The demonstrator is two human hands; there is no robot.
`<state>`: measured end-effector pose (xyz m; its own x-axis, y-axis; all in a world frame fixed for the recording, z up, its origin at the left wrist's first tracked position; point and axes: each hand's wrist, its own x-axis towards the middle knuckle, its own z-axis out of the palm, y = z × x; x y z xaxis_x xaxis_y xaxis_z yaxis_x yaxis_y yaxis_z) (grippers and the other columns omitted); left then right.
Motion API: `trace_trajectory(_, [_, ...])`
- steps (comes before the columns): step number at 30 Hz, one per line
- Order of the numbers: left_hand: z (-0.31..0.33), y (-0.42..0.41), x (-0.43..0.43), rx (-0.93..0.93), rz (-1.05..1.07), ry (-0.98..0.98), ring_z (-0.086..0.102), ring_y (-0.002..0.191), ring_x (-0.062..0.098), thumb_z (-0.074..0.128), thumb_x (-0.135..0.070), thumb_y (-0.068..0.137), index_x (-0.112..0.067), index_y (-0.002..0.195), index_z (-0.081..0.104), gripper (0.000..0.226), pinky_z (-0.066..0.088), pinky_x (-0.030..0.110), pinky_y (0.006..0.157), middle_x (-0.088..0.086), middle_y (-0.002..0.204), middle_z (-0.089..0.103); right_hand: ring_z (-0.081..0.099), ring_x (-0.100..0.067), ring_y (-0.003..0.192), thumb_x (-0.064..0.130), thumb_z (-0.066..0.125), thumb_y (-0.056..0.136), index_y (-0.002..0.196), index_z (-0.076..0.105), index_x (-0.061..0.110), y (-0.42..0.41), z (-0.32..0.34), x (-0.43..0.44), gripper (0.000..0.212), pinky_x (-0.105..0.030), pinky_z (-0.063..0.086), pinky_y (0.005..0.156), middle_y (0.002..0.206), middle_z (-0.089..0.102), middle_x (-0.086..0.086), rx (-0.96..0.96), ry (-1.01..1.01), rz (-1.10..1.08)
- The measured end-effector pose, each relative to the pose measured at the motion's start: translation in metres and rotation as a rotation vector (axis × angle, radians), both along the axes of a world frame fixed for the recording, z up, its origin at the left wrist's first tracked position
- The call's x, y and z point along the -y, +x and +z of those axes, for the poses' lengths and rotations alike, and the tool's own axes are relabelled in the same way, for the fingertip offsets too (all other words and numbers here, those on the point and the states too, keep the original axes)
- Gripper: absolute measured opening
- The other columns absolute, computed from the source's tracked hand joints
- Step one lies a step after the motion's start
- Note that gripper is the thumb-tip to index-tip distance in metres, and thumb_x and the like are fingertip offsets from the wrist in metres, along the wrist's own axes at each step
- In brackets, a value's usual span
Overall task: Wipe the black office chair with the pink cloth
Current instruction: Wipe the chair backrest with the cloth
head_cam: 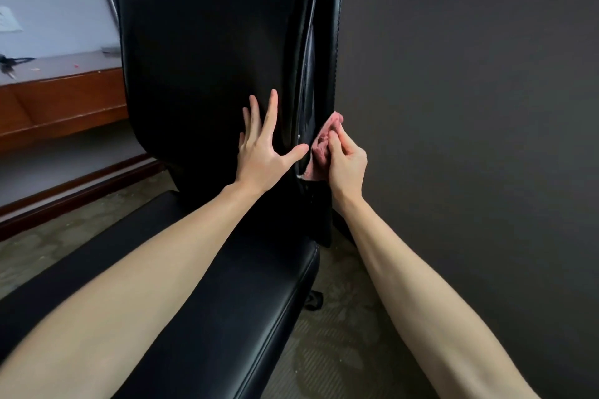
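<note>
Two hands are on the backrest of the black chair [201,52]. The left hand [264,152] lies flat on the front of the backrest, fingers straight and spread. The right hand [345,160] has its fingers curled around the bunched pink cloth [321,147] and presses it to the right edge of the backrest, above the seat.
</note>
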<state>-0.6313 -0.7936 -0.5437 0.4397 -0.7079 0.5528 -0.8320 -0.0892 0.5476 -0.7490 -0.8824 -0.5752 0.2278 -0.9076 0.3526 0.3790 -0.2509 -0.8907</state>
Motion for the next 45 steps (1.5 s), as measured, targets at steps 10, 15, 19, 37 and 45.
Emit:
trace_trajectory(10, [-0.009, -0.032, -0.023, -0.047, -0.087, -0.037, -0.011, 0.153, 0.023, 0.067, -0.06, 0.077, -0.043, 0.153, -0.014, 0.112, 0.018, 0.066, 0.116, 0.002, 0.166, -0.013, 0.062, -0.005, 0.115, 0.019, 0.054, 0.1, 0.131, 0.06, 0.017, -0.058, -0.101, -0.045, 0.032, -0.037, 0.045, 0.108, 0.124, 0.067, 0.004, -0.143, 0.107, 0.061])
trace_trajectory(15, [-0.025, -0.048, -0.04, -0.067, -0.095, -0.038, -0.012, 0.153, 0.025, 0.076, -0.048, 0.076, -0.039, 0.154, -0.016, 0.121, 0.018, 0.065, 0.117, -0.001, 0.166, -0.016, 0.063, 0.0, 0.11, 0.012, 0.055, 0.098, 0.128, 0.063, 0.014, -0.07, -0.086, -0.056, 0.031, -0.031, 0.046, 0.106, 0.12, 0.068, 0.007, -0.142, 0.102, 0.038])
trace_trajectory(19, [-0.033, -0.057, -0.049, -0.089, -0.091, -0.059, -0.011, 0.153, 0.022, 0.078, -0.034, 0.08, -0.034, 0.156, -0.014, 0.12, 0.019, 0.055, 0.121, -0.003, 0.166, -0.015, 0.064, 0.003, 0.104, 0.012, 0.055, 0.098, 0.128, 0.063, 0.014, -0.064, -0.057, -0.055, 0.031, -0.022, 0.047, 0.099, 0.109, 0.07, 0.014, -0.072, 0.069, 0.009])
trace_trajectory(37, [-0.038, -0.058, -0.05, -0.04, -0.099, -0.093, 0.0, 0.154, 0.02, 0.071, -0.027, 0.081, -0.033, 0.157, -0.01, 0.111, 0.036, 0.026, 0.104, -0.006, 0.167, -0.007, 0.067, -0.008, 0.105, 0.02, 0.057, 0.097, 0.123, 0.066, 0.018, -0.068, -0.164, -0.08, 0.027, -0.036, 0.048, 0.104, 0.107, 0.073, 0.007, -0.151, 0.423, -0.073])
trace_trajectory(45, [-0.037, -0.058, -0.049, -0.049, -0.093, -0.085, -0.003, 0.154, 0.021, 0.072, -0.028, 0.081, -0.032, 0.157, -0.01, 0.112, 0.036, 0.05, 0.114, -0.006, 0.167, -0.009, 0.06, -0.003, 0.117, 0.013, 0.052, 0.1, 0.13, 0.061, 0.009, -0.048, -0.087, -0.068, 0.031, -0.024, 0.044, 0.105, 0.126, 0.066, 0.002, 0.055, 0.19, -0.087])
